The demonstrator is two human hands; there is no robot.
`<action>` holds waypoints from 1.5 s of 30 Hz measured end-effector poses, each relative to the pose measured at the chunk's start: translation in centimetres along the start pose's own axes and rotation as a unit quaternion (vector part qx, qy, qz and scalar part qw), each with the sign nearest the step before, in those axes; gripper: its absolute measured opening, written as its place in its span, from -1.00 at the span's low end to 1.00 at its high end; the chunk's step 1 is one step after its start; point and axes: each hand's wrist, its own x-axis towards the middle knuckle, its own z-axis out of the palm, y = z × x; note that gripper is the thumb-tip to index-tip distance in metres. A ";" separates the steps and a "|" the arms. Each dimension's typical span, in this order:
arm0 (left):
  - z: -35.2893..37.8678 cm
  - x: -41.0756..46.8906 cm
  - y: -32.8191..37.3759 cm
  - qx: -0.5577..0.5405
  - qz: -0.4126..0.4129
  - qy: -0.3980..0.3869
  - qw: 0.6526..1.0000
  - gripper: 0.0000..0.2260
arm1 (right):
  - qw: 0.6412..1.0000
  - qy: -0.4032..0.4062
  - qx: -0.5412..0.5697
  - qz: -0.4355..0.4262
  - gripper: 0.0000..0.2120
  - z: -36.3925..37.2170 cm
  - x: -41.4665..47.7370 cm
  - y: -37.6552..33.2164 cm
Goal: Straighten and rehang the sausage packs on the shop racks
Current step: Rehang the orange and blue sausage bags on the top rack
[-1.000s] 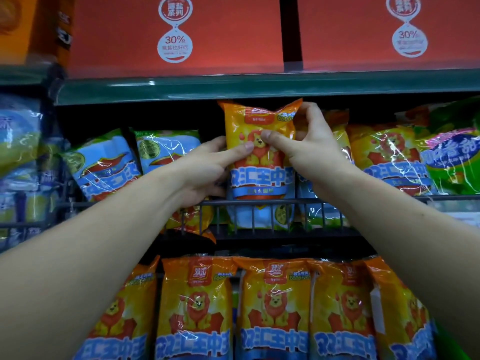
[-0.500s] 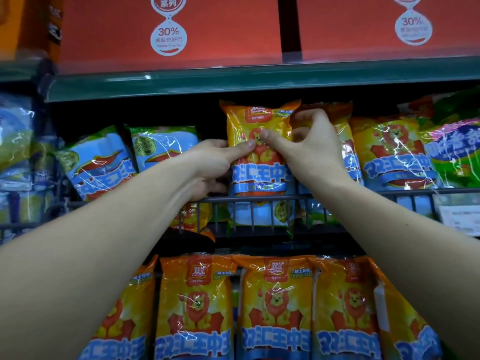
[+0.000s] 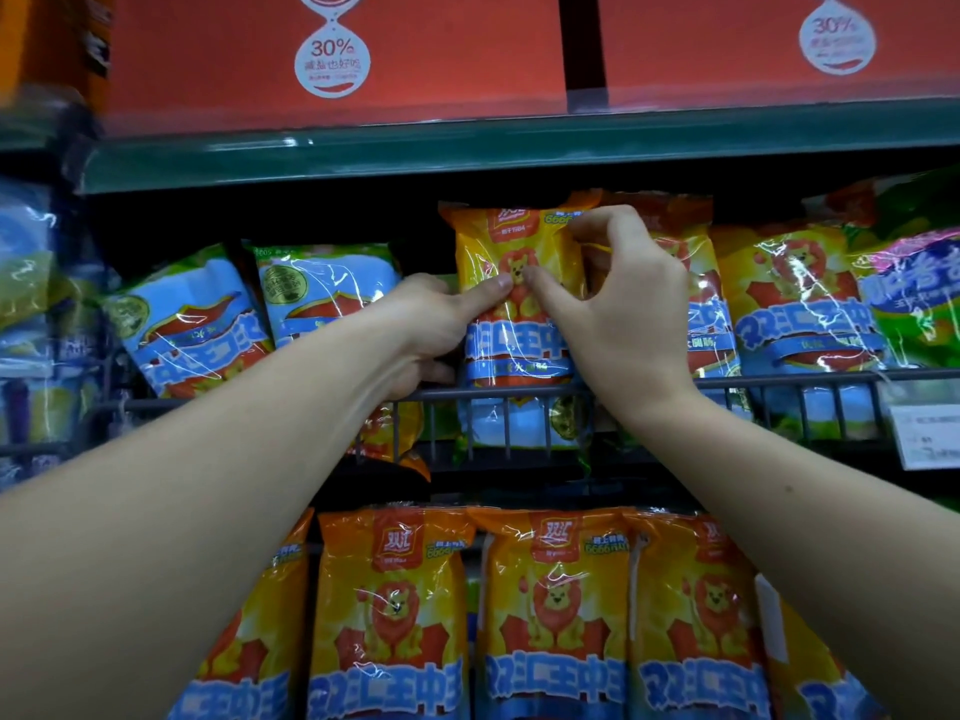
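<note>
An orange lion-printed sausage pack stands upright in the upper wire rack. My left hand grips its left edge, thumb pressed on the front. My right hand holds its right edge, thumb on the front and fingers curled over the top right corner. More orange packs stand to the right behind the rail. Two blue packs lean to the left of my left hand. Another orange pack sits low under my left wrist, mostly hidden.
A row of orange lion packs hangs on the lower rack. A green shelf edge with red boxes runs overhead. A green and pink pack sits at the far right, a price tag below it.
My right hand has slid down from the pack's top corner to grip its right side. The pack stands a little straighter. The view has shifted slightly.
</note>
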 end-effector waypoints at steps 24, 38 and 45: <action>0.1 0.0 -0.2 0.046 -0.015 0.050 0.998 -0.57 | 0.963 -0.103 -0.249 -0.025 -0.59 -0.7 -0.4 1.1; -7.4 -4.8 -1.7 0.246 0.254 0.293 0.889 -0.84 | 0.963 -0.085 -0.252 -0.046 -0.57 -0.7 -0.9 1.0; -10.8 -5.6 -3.5 0.330 0.136 0.316 0.879 -0.48 | 0.967 -0.074 -0.237 -0.065 -0.61 -0.6 -1.0 0.6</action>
